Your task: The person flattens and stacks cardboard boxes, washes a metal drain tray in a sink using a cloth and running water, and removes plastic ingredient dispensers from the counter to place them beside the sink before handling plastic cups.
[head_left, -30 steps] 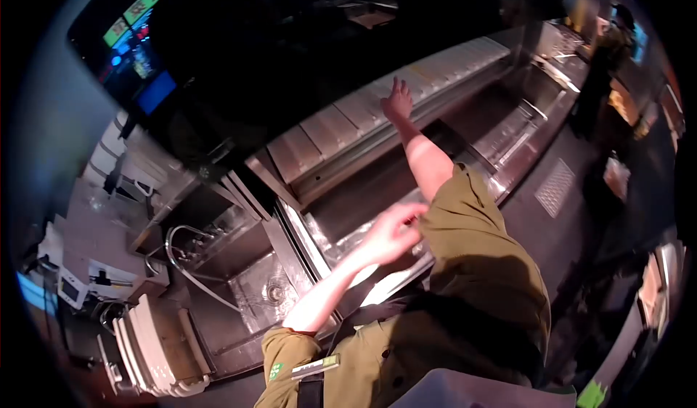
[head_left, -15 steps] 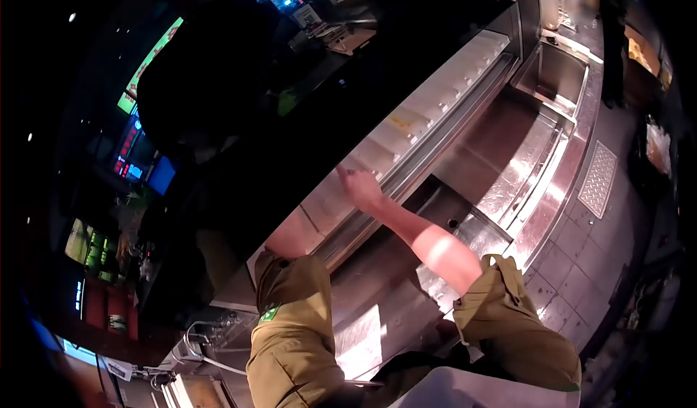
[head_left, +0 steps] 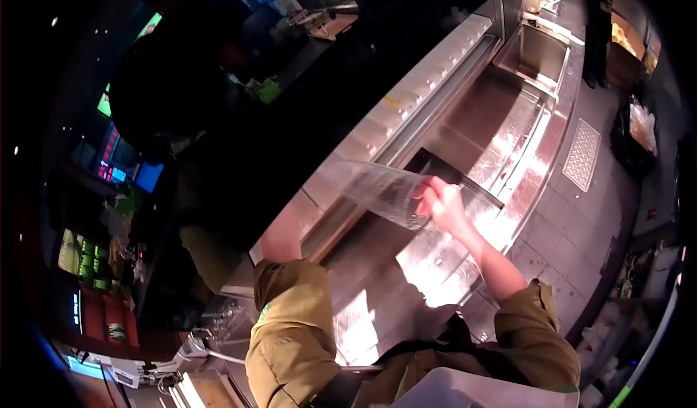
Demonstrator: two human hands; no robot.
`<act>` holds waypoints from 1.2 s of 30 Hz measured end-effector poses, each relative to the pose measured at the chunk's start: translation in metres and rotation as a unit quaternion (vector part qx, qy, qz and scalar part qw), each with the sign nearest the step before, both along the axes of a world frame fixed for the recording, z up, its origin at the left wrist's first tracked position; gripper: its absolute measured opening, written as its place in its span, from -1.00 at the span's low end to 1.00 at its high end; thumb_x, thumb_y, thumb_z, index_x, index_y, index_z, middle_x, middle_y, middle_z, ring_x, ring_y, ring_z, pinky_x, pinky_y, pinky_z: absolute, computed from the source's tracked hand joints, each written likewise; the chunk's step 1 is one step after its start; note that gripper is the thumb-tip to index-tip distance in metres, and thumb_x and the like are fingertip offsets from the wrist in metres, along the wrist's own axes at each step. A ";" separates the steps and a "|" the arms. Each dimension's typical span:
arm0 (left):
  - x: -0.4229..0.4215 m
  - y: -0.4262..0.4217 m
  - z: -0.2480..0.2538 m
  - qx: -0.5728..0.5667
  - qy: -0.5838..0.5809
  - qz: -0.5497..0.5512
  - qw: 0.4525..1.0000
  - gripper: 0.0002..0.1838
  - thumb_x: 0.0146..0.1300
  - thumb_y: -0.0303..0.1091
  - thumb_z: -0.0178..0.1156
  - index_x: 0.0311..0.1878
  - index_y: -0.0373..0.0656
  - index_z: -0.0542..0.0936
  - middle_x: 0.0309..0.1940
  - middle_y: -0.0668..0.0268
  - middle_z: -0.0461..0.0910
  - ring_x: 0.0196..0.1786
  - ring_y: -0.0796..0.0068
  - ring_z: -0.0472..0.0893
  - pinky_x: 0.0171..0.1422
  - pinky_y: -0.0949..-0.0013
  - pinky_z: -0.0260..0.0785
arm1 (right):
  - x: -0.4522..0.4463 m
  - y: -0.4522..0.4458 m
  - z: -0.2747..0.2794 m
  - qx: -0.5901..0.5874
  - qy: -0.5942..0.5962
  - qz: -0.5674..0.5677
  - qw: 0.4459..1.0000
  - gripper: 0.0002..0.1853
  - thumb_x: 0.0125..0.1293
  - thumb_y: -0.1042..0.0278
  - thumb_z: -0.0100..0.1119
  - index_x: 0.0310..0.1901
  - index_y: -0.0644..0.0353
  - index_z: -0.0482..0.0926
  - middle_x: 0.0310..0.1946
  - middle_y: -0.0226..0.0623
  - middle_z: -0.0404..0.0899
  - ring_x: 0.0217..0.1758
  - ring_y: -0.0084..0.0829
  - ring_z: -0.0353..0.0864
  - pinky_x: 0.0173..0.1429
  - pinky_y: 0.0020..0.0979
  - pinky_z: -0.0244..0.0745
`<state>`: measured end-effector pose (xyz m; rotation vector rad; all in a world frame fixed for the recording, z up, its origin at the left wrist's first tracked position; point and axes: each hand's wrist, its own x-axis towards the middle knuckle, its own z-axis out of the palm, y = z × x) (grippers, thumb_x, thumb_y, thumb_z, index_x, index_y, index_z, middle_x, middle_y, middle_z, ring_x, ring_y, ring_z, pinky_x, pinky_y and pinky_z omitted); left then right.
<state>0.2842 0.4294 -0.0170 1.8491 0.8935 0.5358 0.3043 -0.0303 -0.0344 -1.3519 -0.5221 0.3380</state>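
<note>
My right hand (head_left: 441, 203) is closed on the near end of a clear, thin plastic piece (head_left: 385, 192). It slants over the front rail of the steel counter, its far end by the pale ledge (head_left: 377, 125). Whether it is a flat panel or a shallow container, I cannot tell. Of my left arm, the forearm (head_left: 282, 239) shows above a rolled olive sleeve. The left hand itself is hidden beyond the dark edge of the counter's upper part.
Below the ledge runs a steel well (head_left: 494, 121), with a smaller basin (head_left: 534, 56) at its far end. A dark bag (head_left: 639, 132) lies on the tiled floor at right. Another person's dark-clothed legs (head_left: 597, 38) stand at the far right.
My right hand has drawn back from the ledge towards me and right, and now holds the clear plastic piece. The left forearm has hardly moved. The view has shifted slightly.
</note>
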 end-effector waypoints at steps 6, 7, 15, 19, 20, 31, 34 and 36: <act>-0.082 -0.162 -0.008 -0.387 -0.294 -0.030 0.874 -0.24 -0.18 -0.76 -0.18 0.18 0.02 0.00 -0.09 -0.08 0.22 0.03 -0.08 0.30 0.10 0.13 0.31 | -0.030 -0.053 -0.012 -0.015 0.094 0.022 0.995 -0.76 0.23 0.42 -0.17 -0.19 0.40 0.42 -0.63 -0.29 0.47 -0.64 -0.57 0.47 -0.56 -0.58 0.41; -0.115 -0.206 0.008 -0.444 -0.319 -0.034 0.837 -0.22 -0.17 -0.78 -0.19 0.19 0.09 0.00 0.02 -0.12 0.12 0.09 -0.17 0.21 0.14 0.14 0.28 | -0.040 -0.057 -0.004 -0.028 0.091 0.037 0.995 -0.76 0.22 0.43 -0.16 -0.19 0.39 0.43 -0.63 -0.28 0.48 -0.65 -0.57 0.47 -0.56 -0.59 0.39; -0.317 -0.351 0.075 -0.313 -0.351 0.097 0.877 -0.24 0.03 -0.50 0.06 0.23 0.10 -0.13 -0.02 -0.03 0.28 -0.03 0.10 0.43 0.05 0.18 0.33 | -0.128 0.000 0.075 -0.144 -0.028 0.311 0.939 -0.74 0.22 0.29 -0.15 -0.32 0.33 0.48 -0.76 -0.37 0.39 -0.79 -0.62 0.35 -0.70 -0.57 0.24; -0.388 -0.360 0.096 -0.135 -0.465 0.206 0.850 -0.29 0.08 -0.23 0.12 0.22 0.19 -0.07 0.06 0.04 0.20 0.03 0.11 0.37 0.04 0.13 0.30 | -0.206 0.065 0.081 -0.133 -0.080 0.446 0.882 -0.74 0.20 0.33 -0.16 -0.36 0.35 0.48 -0.83 -0.33 0.38 -0.84 -0.60 0.35 -0.75 -0.54 0.22; -0.403 -0.359 0.098 -0.135 -0.518 0.223 0.815 -0.30 0.09 -0.13 0.11 0.21 0.19 -0.06 0.08 0.00 0.17 0.05 0.06 0.34 0.07 0.09 0.27 | -0.228 0.080 0.082 -0.129 -0.087 0.467 0.870 -0.75 0.19 0.35 -0.16 -0.36 0.35 0.48 -0.83 -0.32 0.38 -0.83 -0.60 0.36 -0.75 -0.53 0.22; -0.631 -0.208 0.142 0.112 -0.558 0.271 0.777 -0.44 0.22 0.00 -0.15 0.21 0.11 -0.09 0.11 -0.05 0.07 0.10 0.05 0.28 0.12 0.13 0.22 | -0.442 0.290 0.222 -0.017 -0.477 0.153 0.866 -0.72 -0.04 0.28 -0.13 -0.37 0.21 0.53 -0.49 0.03 0.51 -0.36 -0.02 0.51 -0.21 -0.12 0.41; -0.668 -0.155 0.166 0.176 -0.521 0.293 0.782 -0.42 0.23 -0.01 -0.14 0.21 0.04 -0.09 0.11 -0.01 0.07 0.11 0.12 0.29 0.10 0.24 0.23 | -0.470 0.374 0.268 -0.097 -0.517 0.086 0.846 -0.71 -0.02 0.27 -0.15 -0.39 0.18 0.56 -0.46 -0.09 0.54 -0.30 -0.07 0.52 -0.15 -0.18 0.38; -0.689 -0.126 0.180 0.157 -0.535 0.289 0.778 -0.43 0.23 -0.05 -0.12 0.21 0.01 -0.08 0.08 0.04 0.12 0.08 0.18 0.30 0.09 0.28 0.23 | -0.484 0.421 0.290 -0.140 -0.503 0.119 0.845 -0.73 -0.04 0.34 -0.15 -0.44 0.27 0.55 -0.52 -0.09 0.55 -0.32 -0.11 0.54 -0.18 -0.21 0.39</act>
